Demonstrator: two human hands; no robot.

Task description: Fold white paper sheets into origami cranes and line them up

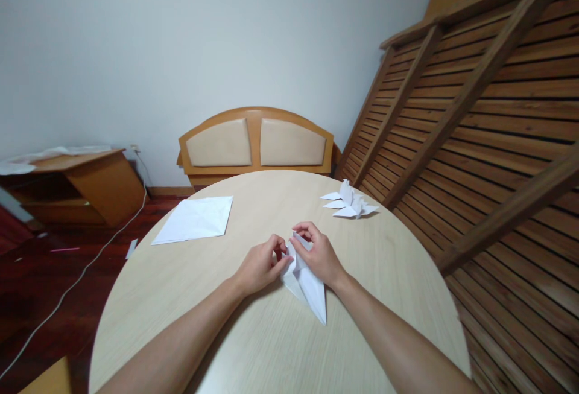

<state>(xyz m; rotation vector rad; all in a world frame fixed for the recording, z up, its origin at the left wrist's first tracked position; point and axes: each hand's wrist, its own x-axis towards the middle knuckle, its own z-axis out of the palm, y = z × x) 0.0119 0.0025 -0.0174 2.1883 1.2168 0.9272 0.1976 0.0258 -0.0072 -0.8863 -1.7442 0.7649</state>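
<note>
A partly folded sheet of white paper (pixel 308 282) is between my two hands over the middle of the round table, its long point toward me. My left hand (pixel 265 264) pinches its left side between thumb and fingers. Across from it, my right hand (pixel 317 253) grips the upper right part, thumb and fingertips closed on the fold. The fingers hide part of the paper's top end. Farther back on the right stand several folded white paper figures (pixel 350 203) with pointed tips. A stack of white paper sheets (pixel 196 219) lies at the back left.
The round pale wood table (pixel 253 346) has a curved edge. Behind it is a headboard (pixel 257 116) with two cream panels. Slatted wooden boards (pixel 452 134) lean at the right. A low cabinet (pixel 102 186) and a white cable (pixel 85 267) are on the left.
</note>
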